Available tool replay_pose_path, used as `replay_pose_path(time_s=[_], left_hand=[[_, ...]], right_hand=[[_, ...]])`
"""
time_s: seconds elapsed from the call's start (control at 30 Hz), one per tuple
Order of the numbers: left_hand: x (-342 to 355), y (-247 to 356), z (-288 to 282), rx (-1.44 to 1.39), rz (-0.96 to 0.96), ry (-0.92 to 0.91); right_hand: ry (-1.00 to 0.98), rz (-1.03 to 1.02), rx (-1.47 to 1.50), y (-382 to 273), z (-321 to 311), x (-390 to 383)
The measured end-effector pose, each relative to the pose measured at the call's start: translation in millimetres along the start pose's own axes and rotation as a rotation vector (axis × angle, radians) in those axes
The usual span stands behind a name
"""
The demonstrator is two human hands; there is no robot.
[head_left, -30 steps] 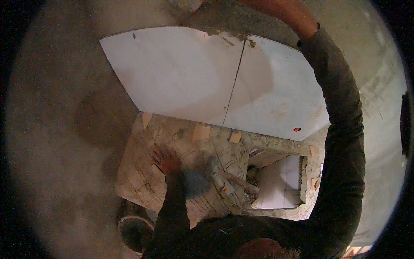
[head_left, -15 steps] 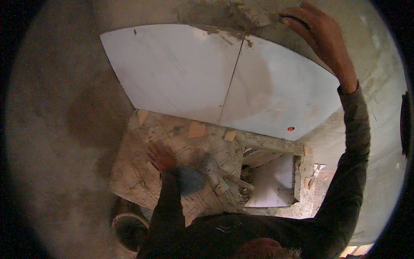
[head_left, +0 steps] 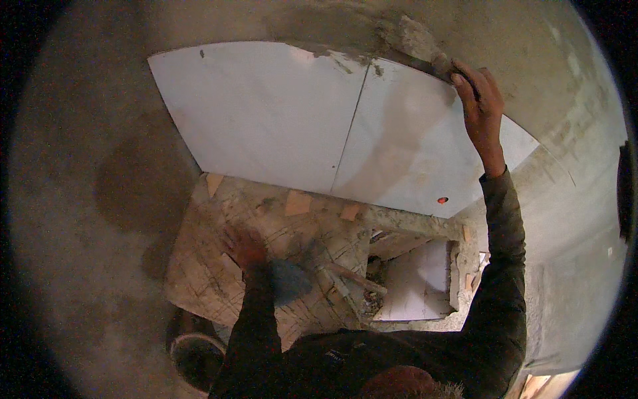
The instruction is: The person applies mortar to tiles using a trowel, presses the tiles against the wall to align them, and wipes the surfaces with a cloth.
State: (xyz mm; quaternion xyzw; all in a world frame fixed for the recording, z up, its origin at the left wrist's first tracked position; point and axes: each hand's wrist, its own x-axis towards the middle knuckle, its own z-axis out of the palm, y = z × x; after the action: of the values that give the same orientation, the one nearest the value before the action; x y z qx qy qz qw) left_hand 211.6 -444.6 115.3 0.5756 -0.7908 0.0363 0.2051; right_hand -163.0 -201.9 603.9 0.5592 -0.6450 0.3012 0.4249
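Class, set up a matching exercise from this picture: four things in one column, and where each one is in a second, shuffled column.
Things:
1. right hand
2. left hand
3. small red mark
4. dark bucket

Places:
A. on the lower part of the right white tile
B. flat on the mortar-smeared board
C. on the floor by the board's near left corner
D. at the far edge of the right white tile, on a mortar-covered tool

Pairs: 1-D, 2-B, 3-A, 4-C
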Motion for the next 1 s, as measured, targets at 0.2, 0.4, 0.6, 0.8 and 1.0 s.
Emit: replay_pose_path(time_s=[0.2, 0.4, 0.6, 0.8, 1.0], left_hand=[[2.5, 11.4, -17.3, -0.014, -0.033, -0.069], [1.1, -15.3, 19.0, 0.066, 0.053, 0.141], [-3.0, -0.3, 12.1, 0.005, 0.042, 0.084], [-2.2, 3.0, 13.7, 0.016, 0.024, 0.045], [0.0, -15.7, 7.5, 0.069, 0.040, 0.088]], right_hand=[[-0.068, -0.080, -0.049, 20.2, -2.2, 12.6], [-0.256, -0.021, -0.188, 21.6, -7.0, 13.0], [-0.352, -0.103, -0.335, 81.5, -67.8, 21.5], [-0.370, -0.197, -0.134, 70.2, -125.3, 91.2], [-0.429, -0.402, -0.202, -6.0, -33.6, 121.8]])
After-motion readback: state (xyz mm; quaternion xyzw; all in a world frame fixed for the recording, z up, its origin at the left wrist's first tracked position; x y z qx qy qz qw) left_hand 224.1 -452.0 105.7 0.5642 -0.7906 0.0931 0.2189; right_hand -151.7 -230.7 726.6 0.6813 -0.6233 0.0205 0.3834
